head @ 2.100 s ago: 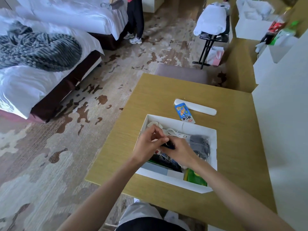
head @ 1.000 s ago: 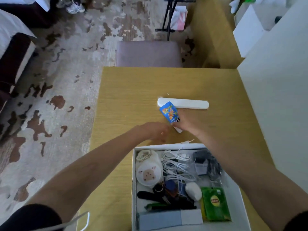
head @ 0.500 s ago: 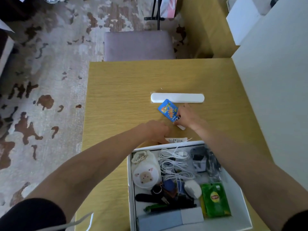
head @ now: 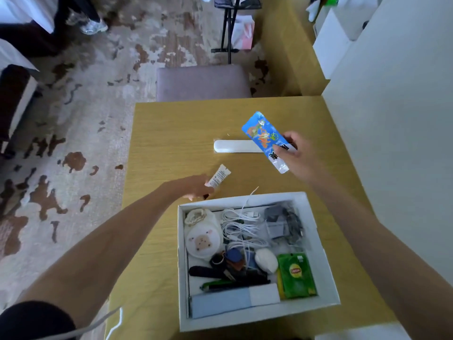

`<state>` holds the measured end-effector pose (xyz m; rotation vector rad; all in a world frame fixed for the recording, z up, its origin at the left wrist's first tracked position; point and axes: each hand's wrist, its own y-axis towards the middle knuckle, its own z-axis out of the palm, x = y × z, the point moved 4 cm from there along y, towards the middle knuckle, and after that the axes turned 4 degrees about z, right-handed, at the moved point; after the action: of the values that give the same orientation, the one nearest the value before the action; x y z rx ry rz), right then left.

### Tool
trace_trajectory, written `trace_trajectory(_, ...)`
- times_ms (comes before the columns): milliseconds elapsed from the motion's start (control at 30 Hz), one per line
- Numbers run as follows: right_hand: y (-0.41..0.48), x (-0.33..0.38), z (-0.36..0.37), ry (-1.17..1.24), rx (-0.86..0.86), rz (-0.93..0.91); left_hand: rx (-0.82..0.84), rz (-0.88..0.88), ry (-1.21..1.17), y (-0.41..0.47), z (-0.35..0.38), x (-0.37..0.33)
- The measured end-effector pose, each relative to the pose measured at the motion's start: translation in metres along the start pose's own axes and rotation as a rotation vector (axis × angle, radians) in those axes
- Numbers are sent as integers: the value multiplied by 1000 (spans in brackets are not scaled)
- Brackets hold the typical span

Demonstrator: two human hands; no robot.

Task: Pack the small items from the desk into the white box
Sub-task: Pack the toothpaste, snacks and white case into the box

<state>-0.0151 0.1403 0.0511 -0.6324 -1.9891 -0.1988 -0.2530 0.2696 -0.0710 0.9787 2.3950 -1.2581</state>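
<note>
The white box (head: 318, 229) sits on the wooden desk (head: 176, 133) near me, filled with cables, a green tea packet, a round pouch and several small items. My right hand (head: 297, 155) holds a blue printed packet (head: 263, 136) in the air beyond the box. My left hand (head: 196, 188) rests on the desk just past the box's far left corner, gripping a small white tube (head: 218, 177). A long white case (head: 235, 146) lies flat on the desk behind both hands.
A grey padded stool (head: 203, 82) stands at the desk's far edge. A white wall (head: 392, 119) runs along the right. A black folding stand (head: 229, 33) and patterned carpet lie beyond. A person's shoes (head: 93, 25) show at top left.
My right hand has lifted the blue packet off the desk and raised it. My left hand has taken hold of the small white tube. The view tilted down to the desk.
</note>
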Motion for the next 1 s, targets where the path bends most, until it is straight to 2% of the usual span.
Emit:
trace_trajectory(100, -50, 21, -14, 166, 80, -49, -202, 13, -242, -27, -12, -6)
trace_trajectory(167, -83, 27, -18, 165, 189, -82, -368, 86, -324, -56, -24, -19)
trace_trajectory(333, -151, 10, 11, -94, 589, -154, -615, 266, -452, -140, -22, -58)
trace_trajectory(467, -186, -25, 42, -234, 711, -194, -706, 297, -567, -191, 13, -73)
trace_trajectory(533, -193, -39, 56, -272, 718, -207, -742, 277, -594, -208, 34, -77)
trace_trajectory(700, -192, -43, 76, -334, 601, -261, -803, 233, -612, -235, 86, -78)
trace_trajectory(833, -190, -36, 88, -316, 615, -244, -871, 177, -561, -260, 116, -74)
trace_trajectory(933, -189, -33, 89, -586, 444, -438, -866, 154, -512, -268, 128, -72)
trace_trajectory(1000, -190, -31, 83, -550, 385, -477, -851, 123, -424, -270, 133, -69)
